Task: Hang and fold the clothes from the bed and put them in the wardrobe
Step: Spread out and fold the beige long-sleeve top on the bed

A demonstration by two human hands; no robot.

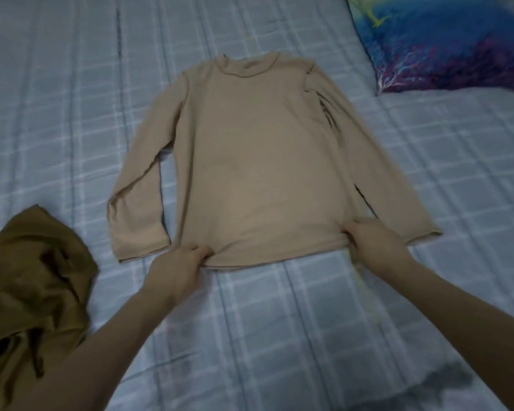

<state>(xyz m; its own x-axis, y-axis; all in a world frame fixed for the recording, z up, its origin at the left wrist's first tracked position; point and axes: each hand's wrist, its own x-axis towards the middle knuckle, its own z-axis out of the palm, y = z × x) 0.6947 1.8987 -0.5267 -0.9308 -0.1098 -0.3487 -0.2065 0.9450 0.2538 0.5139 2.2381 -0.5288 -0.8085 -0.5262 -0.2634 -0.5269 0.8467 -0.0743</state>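
A beige long-sleeved top (255,161) lies spread flat on the bed (72,114), collar away from me and both sleeves lying down along its sides. My left hand (178,268) pinches the hem near its left corner. At the right corner of the hem, my right hand (374,241) grips the fabric. A crumpled brown garment (33,295) lies on the bed at the lower left, beside my left forearm.
The bed has a pale blue checked cover. A pillow (445,46) with a blue and purple print rests at the top right. A thin yellowish strip (361,280) lies on the cover under my right wrist.
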